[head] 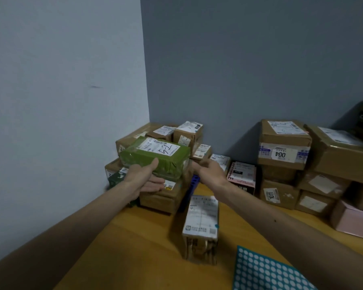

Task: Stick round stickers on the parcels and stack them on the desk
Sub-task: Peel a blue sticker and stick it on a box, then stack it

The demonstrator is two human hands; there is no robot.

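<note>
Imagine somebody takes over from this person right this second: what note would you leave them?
Left hand grips the green parcel, thumb on its front, fingers beneath. Right hand is at its right end; contact is too blurred to tell.
The green parcel is atop the corner stack; whether it rests there is unclear.
A taped parcel stands alone on the desk, a teal dot on its edge, beside the sticker sheet.
Left: settle the green parcel, then probably stack the taped one.

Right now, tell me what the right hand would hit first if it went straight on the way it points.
The green plastic-wrapped parcel: the right hand points at its right end, its fingers at or almost on it. Blur hides whether they touch.
</note>
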